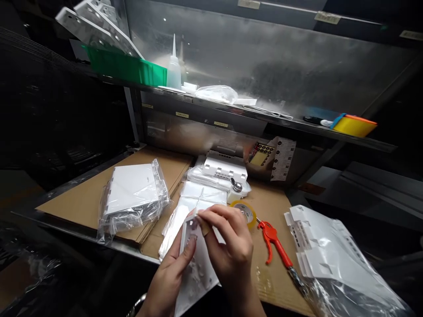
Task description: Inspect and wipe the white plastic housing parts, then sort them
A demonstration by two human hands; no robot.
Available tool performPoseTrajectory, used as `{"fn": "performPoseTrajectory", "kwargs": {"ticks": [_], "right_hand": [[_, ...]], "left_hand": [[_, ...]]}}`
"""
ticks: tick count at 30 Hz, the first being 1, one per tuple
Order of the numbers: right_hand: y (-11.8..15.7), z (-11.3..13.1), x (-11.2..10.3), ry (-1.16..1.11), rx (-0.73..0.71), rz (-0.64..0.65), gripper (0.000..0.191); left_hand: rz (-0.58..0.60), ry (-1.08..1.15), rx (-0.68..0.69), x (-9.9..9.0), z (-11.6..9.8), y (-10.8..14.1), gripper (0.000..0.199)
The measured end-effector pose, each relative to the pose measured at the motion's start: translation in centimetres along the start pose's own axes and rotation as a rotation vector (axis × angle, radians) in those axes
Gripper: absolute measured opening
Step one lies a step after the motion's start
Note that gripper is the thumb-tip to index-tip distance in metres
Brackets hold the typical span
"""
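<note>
Both hands are on a white panel (198, 277) with a raised edge, tilted up in front of me. My left hand (176, 264) grips its left side, the thumb lying on the inner face. At the top corner, the fingers of my right hand (228, 242) are pinched together; whatever small thing may be between them is hidden. Just behind the panel lies a stack of clear plastic bags (201, 193). A roll of yellowish tape (247, 211) sits beside my right hand, with a red air blow gun (272, 237) to its right.
Bagged white panels lie on cardboard at left (134, 189) and at right (327, 242). A white slotted part (226, 166) stands at the back. The shelf above holds a green bin (125, 66), a nozzle bottle (173, 72) and a yellow container (355, 126).
</note>
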State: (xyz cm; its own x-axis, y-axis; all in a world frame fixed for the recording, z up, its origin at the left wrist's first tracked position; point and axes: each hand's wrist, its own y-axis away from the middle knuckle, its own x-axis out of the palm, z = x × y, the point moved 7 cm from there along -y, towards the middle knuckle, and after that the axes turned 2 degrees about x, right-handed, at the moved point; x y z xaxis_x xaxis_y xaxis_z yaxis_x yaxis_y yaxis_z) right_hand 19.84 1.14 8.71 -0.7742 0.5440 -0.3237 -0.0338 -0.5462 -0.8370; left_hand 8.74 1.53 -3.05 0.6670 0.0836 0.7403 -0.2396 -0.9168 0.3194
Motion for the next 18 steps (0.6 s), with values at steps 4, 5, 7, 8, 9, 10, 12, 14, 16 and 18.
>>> {"fn": "performPoseTrajectory", "kwargs": {"ticks": [4, 5, 7, 8, 9, 10, 12, 14, 16, 18], "right_hand": [[0.2, -1.2, -1.0, 0.101, 0.003, -0.066, 0.025], [0.2, -1.0, -1.3, 0.101, -0.006, -0.086, 0.026], [0.0, 0.0, -1.5, 0.081, -0.040, -0.088, 0.027], [-0.1, 0.5, -1.3, 0.075, -0.054, -0.071, 0.027], [-0.2, 0.8, -1.1, 0.078, -0.061, -0.047, 0.026], [-0.3, 0.7, -1.0, 0.093, -0.062, -0.029, 0.024], [-0.4, -1.1, -1.2, 0.157, -0.020, -0.033, 0.017], [0.0, -5.5, -2.0, 0.275, 0.118, -0.062, 0.014], [1.2, -11.5, -2.6, 0.443, 0.343, -0.026, 0.026], [2.8, -17.0, -2.7, 0.515, 0.465, 0.044, 0.035]], "left_hand": [[-0.016, -0.131, 0.117, 0.3, -0.7, 0.0, 0.063], [-0.014, -0.146, 0.137, 0.5, -0.7, 0.1, 0.062], [-0.020, -0.177, 0.166, 0.9, -0.7, 0.1, 0.059], [-0.026, -0.197, 0.183, 1.0, -0.7, 0.2, 0.057], [-0.032, -0.212, 0.197, 1.2, -0.7, 0.2, 0.054], [-0.031, -0.211, 0.197, 1.3, -0.7, 0.2, 0.054], [-0.025, -0.152, 0.133, 1.1, -0.6, 0.0, 0.062], [-0.055, -0.073, 0.027, 0.2, -0.7, -0.4, 0.076], [-0.098, -0.041, -0.018, -1.2, -1.5, -0.8, 0.084], [-0.085, 0.003, -0.014, -2.4, -2.7, -1.4, 0.079]]}}
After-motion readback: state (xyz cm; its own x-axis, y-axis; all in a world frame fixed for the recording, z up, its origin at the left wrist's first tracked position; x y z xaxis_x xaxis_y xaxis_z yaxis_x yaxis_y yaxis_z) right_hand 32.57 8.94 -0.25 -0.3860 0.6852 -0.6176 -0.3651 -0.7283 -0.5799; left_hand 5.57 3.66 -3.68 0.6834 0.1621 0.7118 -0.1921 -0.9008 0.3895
